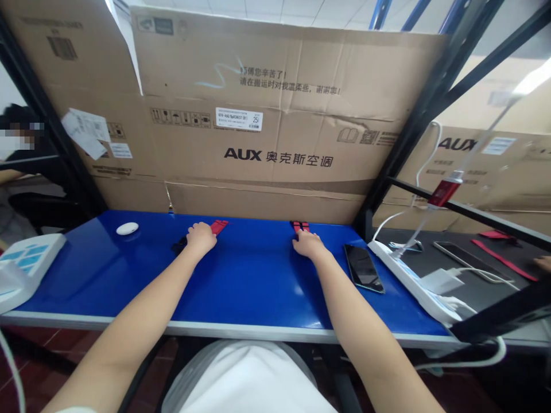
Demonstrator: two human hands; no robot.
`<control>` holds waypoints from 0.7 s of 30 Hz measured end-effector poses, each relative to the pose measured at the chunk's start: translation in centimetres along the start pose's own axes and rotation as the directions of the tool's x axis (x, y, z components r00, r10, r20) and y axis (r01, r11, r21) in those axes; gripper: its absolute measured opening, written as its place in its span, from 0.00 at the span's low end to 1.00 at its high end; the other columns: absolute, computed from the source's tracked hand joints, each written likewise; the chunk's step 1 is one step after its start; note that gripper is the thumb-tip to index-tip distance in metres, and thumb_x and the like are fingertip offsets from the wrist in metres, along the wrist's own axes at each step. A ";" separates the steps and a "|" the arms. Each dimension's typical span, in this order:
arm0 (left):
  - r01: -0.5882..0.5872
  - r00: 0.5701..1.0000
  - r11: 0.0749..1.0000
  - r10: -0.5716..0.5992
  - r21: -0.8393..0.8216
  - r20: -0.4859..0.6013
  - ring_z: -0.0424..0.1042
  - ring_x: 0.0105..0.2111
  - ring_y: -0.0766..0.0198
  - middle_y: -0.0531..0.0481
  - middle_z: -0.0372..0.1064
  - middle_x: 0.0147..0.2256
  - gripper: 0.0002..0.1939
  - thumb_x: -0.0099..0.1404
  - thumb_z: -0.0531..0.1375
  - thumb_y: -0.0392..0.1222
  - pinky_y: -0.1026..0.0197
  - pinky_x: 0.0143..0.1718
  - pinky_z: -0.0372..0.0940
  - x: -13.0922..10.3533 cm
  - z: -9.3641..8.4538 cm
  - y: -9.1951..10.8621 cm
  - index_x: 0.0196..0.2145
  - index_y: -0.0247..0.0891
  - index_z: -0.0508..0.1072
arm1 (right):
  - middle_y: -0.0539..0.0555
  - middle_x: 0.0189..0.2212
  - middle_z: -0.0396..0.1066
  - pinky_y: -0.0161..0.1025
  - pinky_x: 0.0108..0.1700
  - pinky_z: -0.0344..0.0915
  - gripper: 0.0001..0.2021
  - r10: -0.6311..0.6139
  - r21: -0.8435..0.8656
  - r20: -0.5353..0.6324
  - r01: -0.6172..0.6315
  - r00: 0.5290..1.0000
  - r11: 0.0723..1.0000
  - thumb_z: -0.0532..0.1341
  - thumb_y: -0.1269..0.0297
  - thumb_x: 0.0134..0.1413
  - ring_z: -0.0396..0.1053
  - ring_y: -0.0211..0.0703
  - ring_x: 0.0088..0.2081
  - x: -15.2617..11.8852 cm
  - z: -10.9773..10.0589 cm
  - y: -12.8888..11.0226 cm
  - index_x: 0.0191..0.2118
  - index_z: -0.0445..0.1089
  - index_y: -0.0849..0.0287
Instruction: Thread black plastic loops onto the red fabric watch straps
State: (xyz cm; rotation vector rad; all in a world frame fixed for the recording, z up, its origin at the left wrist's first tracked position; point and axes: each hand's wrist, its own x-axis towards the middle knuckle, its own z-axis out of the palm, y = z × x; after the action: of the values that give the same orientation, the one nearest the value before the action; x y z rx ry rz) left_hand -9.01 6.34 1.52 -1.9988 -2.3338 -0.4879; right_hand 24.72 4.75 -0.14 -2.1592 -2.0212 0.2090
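Note:
My left hand (201,240) is closed near the back of the blue tabletop (241,281), around a red strap (220,227) whose end shows past the fingers. A small black piece (179,245) lies at the left side of that hand. Further right, my right hand (308,243) rests on a second red strap with black parts (300,226), its fingers bent down over the near end. Whether those fingers grip the strap or only press on it is hard to tell. The two hands are well apart.
A black phone (364,268) lies right of my right hand, beside a white power strip (415,282) with cables. A round white object (127,229) and a white device (32,267) are at left. Cardboard (275,132) stands behind, between black posts. A person is at far left.

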 end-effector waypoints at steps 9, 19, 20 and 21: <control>-0.400 0.917 0.905 0.394 -0.148 -0.071 0.71 0.44 0.49 0.38 0.70 0.42 0.12 0.66 0.56 0.45 0.53 0.46 0.64 -3.6 0.3 4.1 0.42 0.34 0.69 | 0.62 0.65 0.55 0.51 0.66 0.45 0.29 -0.450 0.071 -0.243 0.479 0.859 0.875 0.59 0.62 0.55 0.48 0.54 0.67 -2.2 1.4 -4.9 0.63 0.59 0.62; -0.706 0.699 0.646 0.702 -0.289 -0.137 0.70 0.43 0.53 0.44 0.69 0.42 0.13 0.64 0.60 0.41 0.53 0.46 0.63 -4.1 1.4 5.8 0.46 0.38 0.69 | 0.57 0.36 0.74 0.45 0.48 0.62 0.08 -0.518 0.065 -0.211 0.540 0.829 0.839 0.59 0.68 0.56 0.65 0.51 0.45 -2.5 0.6 -5.3 0.37 0.77 0.56; -0.665 0.741 0.685 0.654 -0.297 -0.149 0.70 0.43 0.53 0.44 0.70 0.42 0.12 0.64 0.60 0.41 0.53 0.46 0.63 -3.2 1.0 5.1 0.46 0.38 0.70 | 0.58 0.38 0.74 0.45 0.49 0.62 0.09 -0.502 0.038 -0.198 0.519 0.842 0.854 0.60 0.69 0.55 0.64 0.52 0.45 -2.4 0.2 -4.9 0.36 0.78 0.55; -0.616 0.786 0.732 0.594 -0.293 -0.171 0.69 0.43 0.54 0.44 0.70 0.41 0.11 0.64 0.60 0.41 0.54 0.48 0.62 -2.1 0.5 4.2 0.44 0.38 0.71 | 0.58 0.39 0.74 0.45 0.49 0.61 0.10 -0.494 0.013 -0.176 0.504 0.851 0.864 0.60 0.71 0.53 0.64 0.53 0.46 -2.5 0.0 -4.5 0.37 0.79 0.55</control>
State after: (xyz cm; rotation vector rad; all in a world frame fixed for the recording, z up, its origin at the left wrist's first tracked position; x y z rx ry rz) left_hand -4.49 4.98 1.45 -2.6661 -1.4675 -0.9181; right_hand 20.22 2.58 0.84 -1.4816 -2.3495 0.0111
